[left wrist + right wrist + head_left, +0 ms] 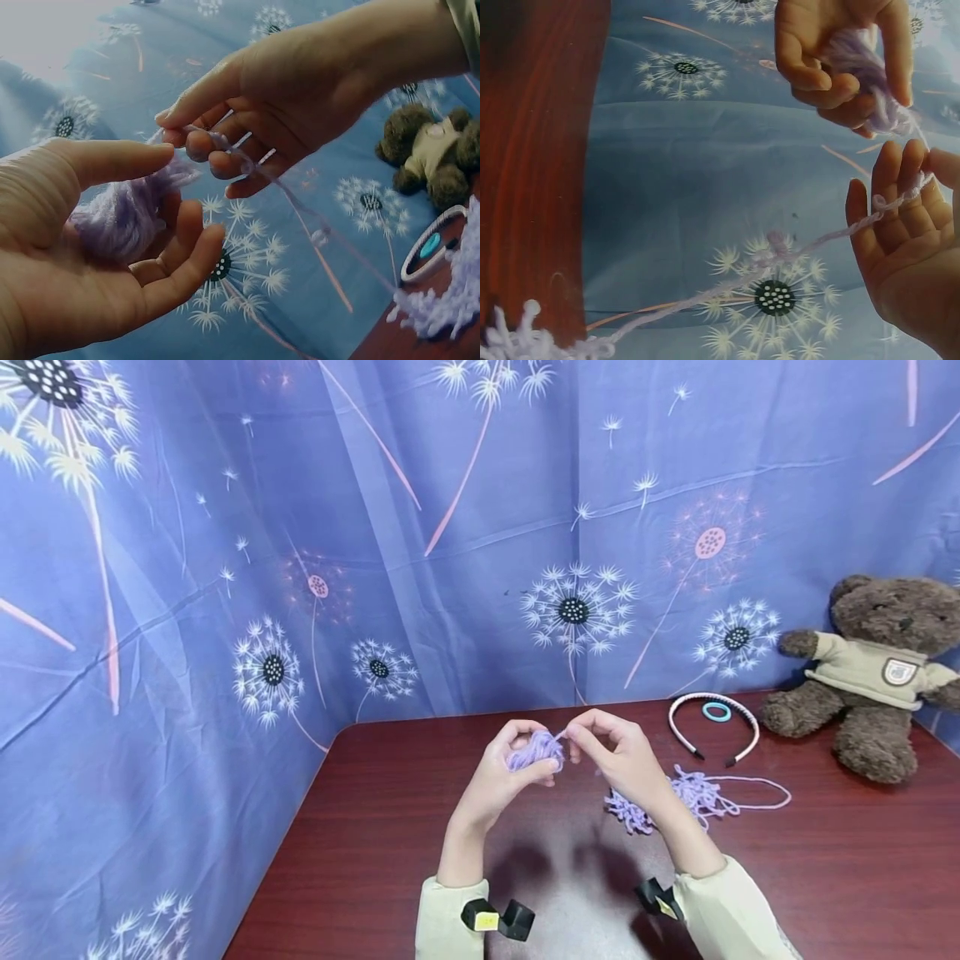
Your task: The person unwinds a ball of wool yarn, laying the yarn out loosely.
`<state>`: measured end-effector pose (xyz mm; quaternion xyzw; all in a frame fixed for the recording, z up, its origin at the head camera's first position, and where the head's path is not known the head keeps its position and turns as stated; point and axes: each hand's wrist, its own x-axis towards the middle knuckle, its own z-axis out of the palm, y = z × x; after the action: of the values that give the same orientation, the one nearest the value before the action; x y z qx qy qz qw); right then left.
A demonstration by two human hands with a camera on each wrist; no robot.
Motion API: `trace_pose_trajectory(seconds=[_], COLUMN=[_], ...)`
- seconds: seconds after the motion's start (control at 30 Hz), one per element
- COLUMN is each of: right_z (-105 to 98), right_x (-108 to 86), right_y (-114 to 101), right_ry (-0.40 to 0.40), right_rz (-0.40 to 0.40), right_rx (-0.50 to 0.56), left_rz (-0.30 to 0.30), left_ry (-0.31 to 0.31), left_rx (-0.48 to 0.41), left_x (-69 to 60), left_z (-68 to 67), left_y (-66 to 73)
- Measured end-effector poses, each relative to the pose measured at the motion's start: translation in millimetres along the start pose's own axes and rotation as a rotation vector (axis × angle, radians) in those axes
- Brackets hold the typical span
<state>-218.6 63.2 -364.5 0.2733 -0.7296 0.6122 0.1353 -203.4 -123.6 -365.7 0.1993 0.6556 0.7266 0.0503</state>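
Observation:
A small bundle of wound lilac yarn (536, 752) lies in my left hand (501, 770), gripped between the thumb and the curled fingers. To its right, my right hand (617, 755) pinches the yarn strand (832, 234) between thumb and forefinger, close to the bundle. From that pinch the strand crosses the right palm and slopes down to a loose lilac yarn pile (697, 795) on the table. Small loops and a knot show along it in the right wrist view. Part of the pile is hidden behind the right forearm in the head view.
Behind the pile, a white headband (712, 697) lies around a turquoise ring (716, 712). A brown teddy bear (873, 668) in a beige top sits at the back right. The dark red table (375, 827) meets a blue dandelion-print curtain (465, 635) along its back and left.

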Motion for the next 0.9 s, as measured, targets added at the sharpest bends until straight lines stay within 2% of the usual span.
trace_pose_trajectory(seconds=[0.1,0.23,0.33,0.4,0.47,0.57,0.7,0.9], right_z=[-1.3,-4.3,-7.8,-11.2,-16.6,-27.3,-44.4,-69.0], right_x=[0.1,0.9,2.5,3.9,5.0,6.3,7.1,5.6], right_y=[-1.7,2.8,8.0,11.1,13.6,16.1,17.7,15.7], right_ry=[-0.023,-0.045,-0.034,-0.014,0.015,0.081,0.171,0.282], right_rz=[-0.007,0.008,0.010,0.006,0.016,0.036,0.051,0.066], right_rx=[-0.012,-0.030,-0.030,-0.037,-0.043,-0.067,-0.066,0.080], left_rz=[-0.010,0.000,0.019,0.029,0.028,0.026,0.035,-0.016], left_ry=[0.031,0.119,0.196,0.225,0.222,0.170,0.104,0.106], left_rx=[-0.074,-0.157,-0.201,-0.225,-0.235,-0.216,-0.147,-0.094], left_x=[0.2,0.4,-0.1,-1.3,-2.7,-5.9,-7.9,-10.1], left_z=[-2.1,-6.3,-10.8,-14.5,-18.6,-25.2,-33.9,-32.2], left_y=[1.4,2.8,4.6,6.5,7.9,10.1,6.2,10.7])
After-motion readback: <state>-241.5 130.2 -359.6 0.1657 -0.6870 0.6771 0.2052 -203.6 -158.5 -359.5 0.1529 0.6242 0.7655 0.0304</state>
